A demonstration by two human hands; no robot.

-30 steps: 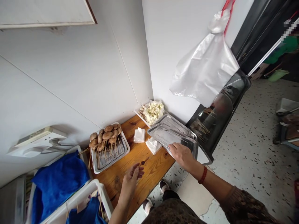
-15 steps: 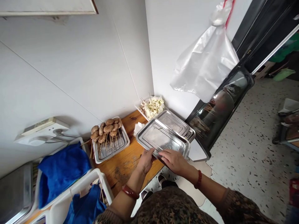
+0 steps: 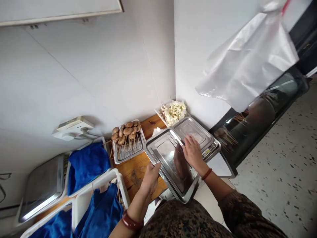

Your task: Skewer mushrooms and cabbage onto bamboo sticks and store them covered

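A shiny rectangular metal tray (image 3: pixel 164 147) is tilted in front of me. My left hand (image 3: pixel 151 177) is closed on its left edge, thumb on top and the other fingers hidden below. My right hand (image 3: pixel 193 152) is open, its fingers stretched out over the tray's right rim, beside a second metal tray (image 3: pixel 189 130). Whether its fingertips touch that second tray, I cannot tell. Yellowish bits show under the second tray's right edge.
Skewered mushrooms (image 3: pixel 127 131) rest on a white-rimmed tray at the left of the wooden table (image 3: pixel 133 168). Behind are skewers of pale chopped food (image 3: pixel 175 110). White bins with blue cloths (image 3: pixel 89 165) stand lower left. A plastic bag (image 3: pixel 250 62) hangs before a glass case (image 3: pixel 262 112).
The metal tray has come closer to me and turned, its near corner now by my body. My right hand has moved from the near edge up to the right rim. The view has shifted left.
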